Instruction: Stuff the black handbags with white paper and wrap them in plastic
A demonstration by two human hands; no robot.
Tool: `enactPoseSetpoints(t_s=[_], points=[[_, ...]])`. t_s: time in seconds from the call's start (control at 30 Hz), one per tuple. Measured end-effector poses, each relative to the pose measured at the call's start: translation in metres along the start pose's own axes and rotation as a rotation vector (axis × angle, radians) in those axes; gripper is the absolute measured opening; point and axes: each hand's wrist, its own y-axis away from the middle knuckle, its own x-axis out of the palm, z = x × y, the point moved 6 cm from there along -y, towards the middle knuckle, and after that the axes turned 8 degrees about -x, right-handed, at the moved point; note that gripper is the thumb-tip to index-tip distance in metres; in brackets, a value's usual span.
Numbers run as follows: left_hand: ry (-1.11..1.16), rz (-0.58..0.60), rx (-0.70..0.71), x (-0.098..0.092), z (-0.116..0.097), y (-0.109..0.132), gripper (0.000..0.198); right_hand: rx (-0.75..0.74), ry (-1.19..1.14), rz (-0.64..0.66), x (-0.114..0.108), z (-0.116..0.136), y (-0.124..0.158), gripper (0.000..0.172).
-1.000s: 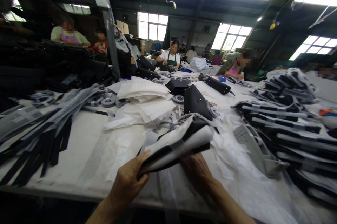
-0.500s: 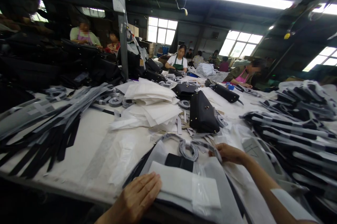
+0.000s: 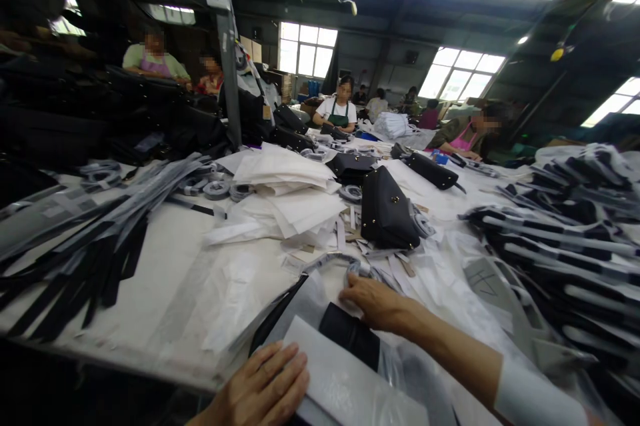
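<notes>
Close in front of me lies a dark bag wrapped in translucent sheeting (image 3: 315, 296), with a folded white sheet (image 3: 345, 373) and a black piece (image 3: 350, 336) on top. My left hand (image 3: 265, 383) rests flat on its near left side, fingers stretched out at the white sheet's edge. At the bag's far end my right hand (image 3: 373, 303) has its fingers closed at a wrapped coiled strap (image 3: 354, 269), which it partly covers. A wrapped handle (image 3: 325, 258) arches beside the coil.
White sheets (image 3: 290, 176) are piled mid-table, beside a black handbag (image 3: 387, 209). Long black strips (image 3: 120, 239) lie left. Wrapped black pieces (image 3: 560, 239) are stacked right, near a grey panel (image 3: 500, 293). Several people sit at work beyond.
My right hand has moved left from the handle's right side to the coiled strap. The bag and white sheet have turned and shifted slightly; my left hand stays on them.
</notes>
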Motion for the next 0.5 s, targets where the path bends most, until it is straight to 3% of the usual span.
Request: enactPoseSetpoints(t_s=[0.1, 0.2, 0.37, 0.5], points=[[-0.003, -0.020, 0.005, 0.000, 0.000, 0.000, 0.042, -0.011, 0.133, 0.049, 0.002, -0.003, 0.008, 0.043], [-0.010, -0.039, 0.033, 0.001, -0.001, 0.001, 0.043, 0.088, 0.069, 0.049, 0.006, -0.006, 0.013, 0.020], [-0.039, -0.057, 0.014, 0.003, -0.002, 0.002, 0.041, 0.224, -0.135, -0.050, 0.007, -0.012, 0.014, 0.010], [-0.035, -0.052, 0.004, 0.004, -0.002, 0.001, 0.041, 0.401, -0.490, -0.192, -0.012, -0.036, 0.011, 0.019]])
